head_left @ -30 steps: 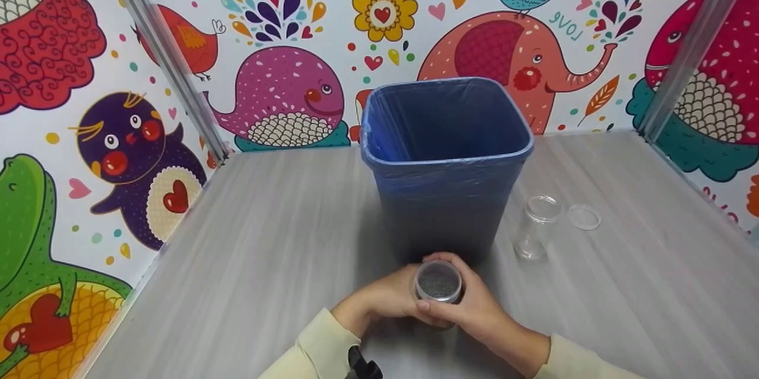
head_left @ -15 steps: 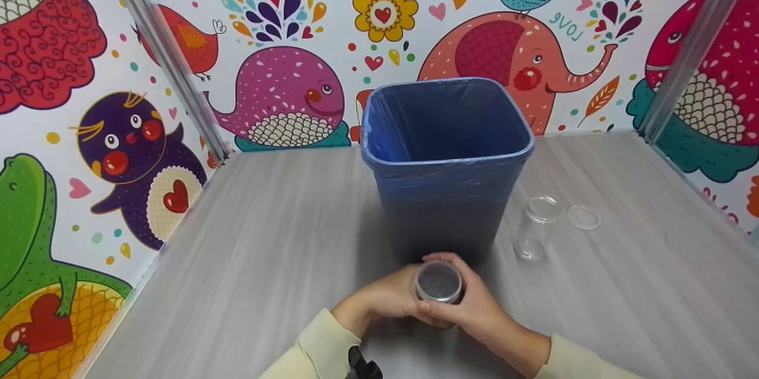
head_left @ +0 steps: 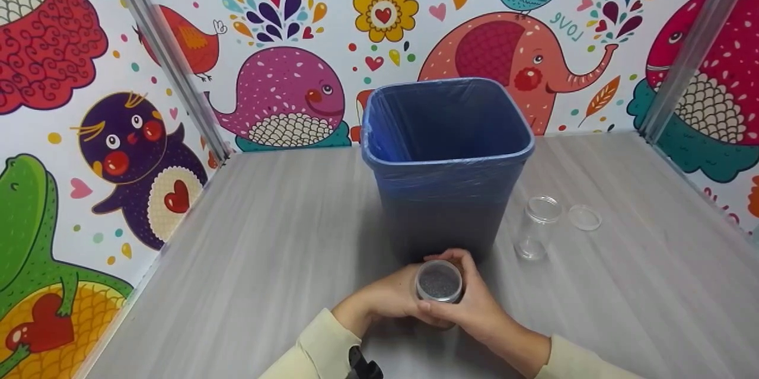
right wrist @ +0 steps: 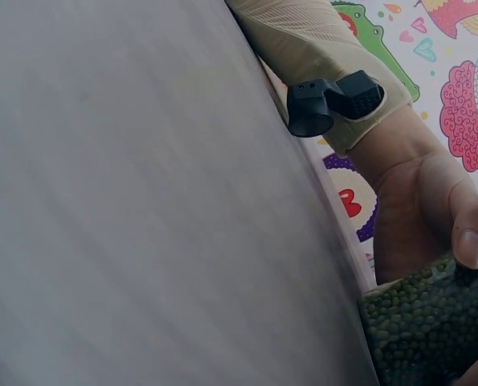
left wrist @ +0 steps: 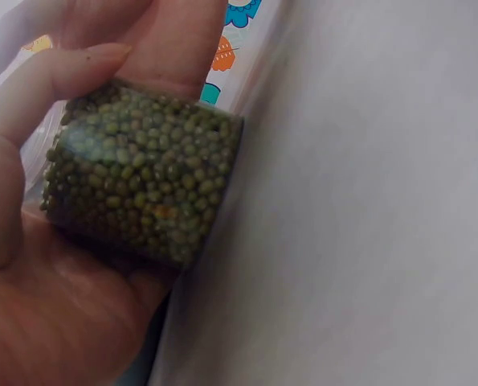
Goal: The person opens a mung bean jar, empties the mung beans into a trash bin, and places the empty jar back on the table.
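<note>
Both hands hold a clear jar (head_left: 439, 281) upright, low over the table in front of the blue bin. Small green beans, like mung beans (left wrist: 142, 169), fill it in the left wrist view; from above its contents look dark grey. My left hand (head_left: 388, 295) wraps the jar's left side, its fingers partly hidden behind it. On the opposite side my right hand (head_left: 483, 311) grips it, thumb across the near side near the rim and fingers round the far side. In the right wrist view the left thumb (right wrist: 468, 241) presses against the jar.
A blue bin (head_left: 445, 201) with a clear plastic liner stands just beyond the hands. Right of it are a second clear jar (head_left: 536, 228), upright with no visible contents, and a flat clear round lid (head_left: 585, 217). Patterned walls (head_left: 284, 94) edge the grey table (head_left: 267, 236).
The right hand's far fingers have lifted and bent slightly behind the jar. The jar, the left hand and the things on the table keep their places.
</note>
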A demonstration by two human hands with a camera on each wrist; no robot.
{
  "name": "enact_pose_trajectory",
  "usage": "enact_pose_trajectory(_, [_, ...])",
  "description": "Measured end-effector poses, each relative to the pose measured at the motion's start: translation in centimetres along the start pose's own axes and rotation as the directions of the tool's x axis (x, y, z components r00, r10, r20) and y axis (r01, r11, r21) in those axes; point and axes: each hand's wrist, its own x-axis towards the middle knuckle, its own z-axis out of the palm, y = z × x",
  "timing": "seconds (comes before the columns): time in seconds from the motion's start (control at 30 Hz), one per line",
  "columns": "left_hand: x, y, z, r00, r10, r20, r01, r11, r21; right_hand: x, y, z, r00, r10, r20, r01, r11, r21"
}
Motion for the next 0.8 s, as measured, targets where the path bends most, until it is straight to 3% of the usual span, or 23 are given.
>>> enact_pose_trajectory(0.8, [0.04, 0.00, -0.09, 1.000, -0.003, -0.010, 0.003, 0.999, 0.032, -0.05, -0.17, 0.13, 0.999, 0.028, -0.017, -0.029, 0.999, -0.034])
